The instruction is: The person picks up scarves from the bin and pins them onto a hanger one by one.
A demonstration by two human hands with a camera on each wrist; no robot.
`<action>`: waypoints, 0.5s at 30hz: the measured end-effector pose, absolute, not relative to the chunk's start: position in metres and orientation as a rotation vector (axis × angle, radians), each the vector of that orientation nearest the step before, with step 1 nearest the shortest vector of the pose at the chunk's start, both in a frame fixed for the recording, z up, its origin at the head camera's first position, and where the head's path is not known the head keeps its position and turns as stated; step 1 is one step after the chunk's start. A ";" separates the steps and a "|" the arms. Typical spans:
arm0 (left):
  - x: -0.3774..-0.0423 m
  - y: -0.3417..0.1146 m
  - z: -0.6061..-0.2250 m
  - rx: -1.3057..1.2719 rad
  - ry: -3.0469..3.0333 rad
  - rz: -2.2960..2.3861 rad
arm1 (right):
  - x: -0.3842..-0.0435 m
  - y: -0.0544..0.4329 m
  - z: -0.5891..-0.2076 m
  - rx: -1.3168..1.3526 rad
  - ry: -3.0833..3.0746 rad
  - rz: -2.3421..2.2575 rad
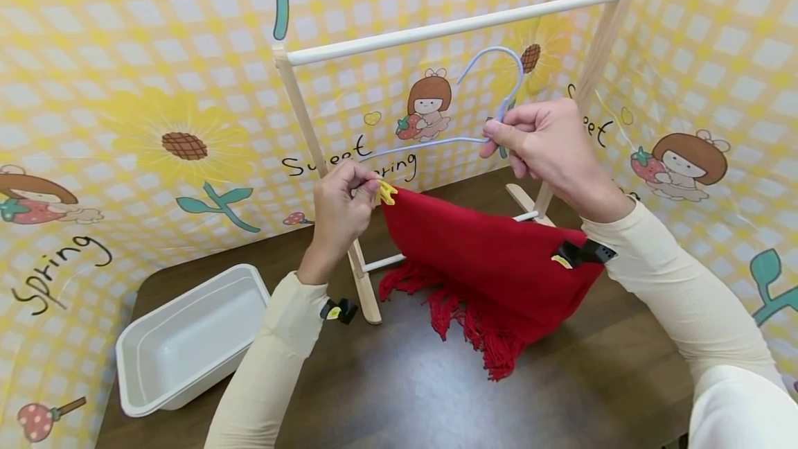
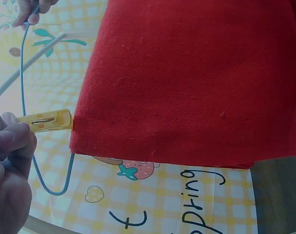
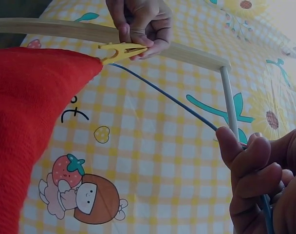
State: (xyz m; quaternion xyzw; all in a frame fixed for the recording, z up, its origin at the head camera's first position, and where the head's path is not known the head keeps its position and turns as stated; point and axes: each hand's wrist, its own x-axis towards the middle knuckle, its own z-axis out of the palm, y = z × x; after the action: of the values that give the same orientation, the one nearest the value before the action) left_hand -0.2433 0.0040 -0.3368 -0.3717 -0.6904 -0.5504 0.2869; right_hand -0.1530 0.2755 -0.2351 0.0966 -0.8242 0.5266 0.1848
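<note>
My right hand [image 1: 548,141] grips a light-blue wire hanger [image 1: 521,75] at the base of its hook, holding it up in front of the rack. A folded red scarf [image 1: 486,255] with a fringe hangs below the hanger, its lower wire running into the cloth. At the scarf's upper left corner, my left hand [image 1: 343,203] pinches a yellow clothespin [image 2: 50,120] between thumb and fingers. The clothespin's tip meets the scarf's edge; how far it bites over the wire is hidden. Past that corner, the hanger's rounded end [image 2: 58,192] sticks out.
Behind the hands stands a wooden drying rack with a white top bar [image 1: 455,27] and a lower bar [image 1: 383,262]. On the left of the brown table [image 1: 399,393] sits a white plastic basin [image 1: 181,317]. Yellow checked cloth with printed figures covers the walls.
</note>
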 end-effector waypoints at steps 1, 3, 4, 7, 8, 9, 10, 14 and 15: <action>-0.244 0.004 -0.337 -0.988 -1.843 -1.470 | -0.153 0.275 -0.235 0.274 -2.325 1.483; -0.244 0.004 -0.337 -0.975 -1.838 -1.471 | -0.153 0.273 -0.234 0.277 -2.328 1.477; -0.245 0.004 -0.337 -0.967 -1.837 -1.468 | -0.154 0.272 -0.234 0.278 -2.333 1.469; -0.245 0.003 -0.336 -0.959 -1.836 -1.459 | -0.155 0.270 -0.235 0.297 -2.320 1.485; -0.245 0.003 -0.336 -0.958 -1.836 -1.453 | -0.155 0.269 -0.235 0.302 -2.314 1.494; -0.245 0.003 -0.336 -0.958 -1.838 -1.446 | -0.155 0.268 -0.235 0.306 -2.308 1.505; -0.246 0.003 -0.337 -0.961 -1.840 -1.437 | -0.156 0.268 -0.235 0.309 -2.302 1.523; -0.246 0.003 -0.338 -0.980 -1.843 -1.391 | -0.156 0.264 -0.235 0.303 -2.292 1.566; -0.246 0.003 -0.339 -0.989 -1.843 -1.380 | -0.156 0.263 -0.235 0.299 -2.296 1.563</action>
State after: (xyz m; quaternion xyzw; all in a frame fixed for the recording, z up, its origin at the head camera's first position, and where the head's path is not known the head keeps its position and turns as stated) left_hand -0.2465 0.0030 -0.3385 -0.3749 -0.6986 -0.5232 0.3125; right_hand -0.1559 0.2634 -0.2347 0.1055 -0.8094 0.5511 0.1732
